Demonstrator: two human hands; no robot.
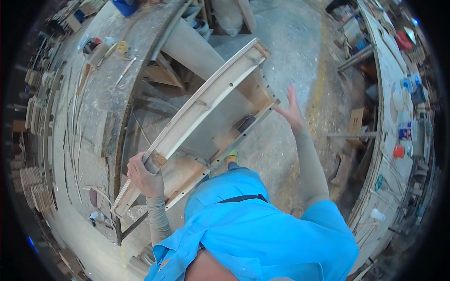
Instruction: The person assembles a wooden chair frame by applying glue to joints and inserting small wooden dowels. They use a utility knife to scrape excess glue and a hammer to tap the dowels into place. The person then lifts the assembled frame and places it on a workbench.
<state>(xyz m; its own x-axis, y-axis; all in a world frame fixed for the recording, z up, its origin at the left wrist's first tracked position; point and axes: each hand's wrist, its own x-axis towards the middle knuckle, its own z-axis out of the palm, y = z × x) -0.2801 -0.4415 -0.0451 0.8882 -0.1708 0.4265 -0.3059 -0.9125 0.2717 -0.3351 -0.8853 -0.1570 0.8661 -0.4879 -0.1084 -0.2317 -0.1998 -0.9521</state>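
Note:
A long wooden furniture frame [213, 96], with a slightly bowed moulded edge and a recessed inside with cross pieces, is tilted in front of me. My left hand [146, 177] is closed over the moulded edge near its lower left end. At the upper right end, my right hand [293, 112] has its fingers spread. Its thumb is beside the frame's corner; I cannot tell if they touch. A dark purple pad [245, 122] lies against the inner side rail. Several small dark holes show along the rails.
On my left stands a stained workbench [105, 70] bearing a brush, thin wooden strips and another dark pad [96, 198]. A long bench [391, 93] on the right holds tubs, a red can [399, 151] and scissors. A cardboard box [356, 120] is beneath it.

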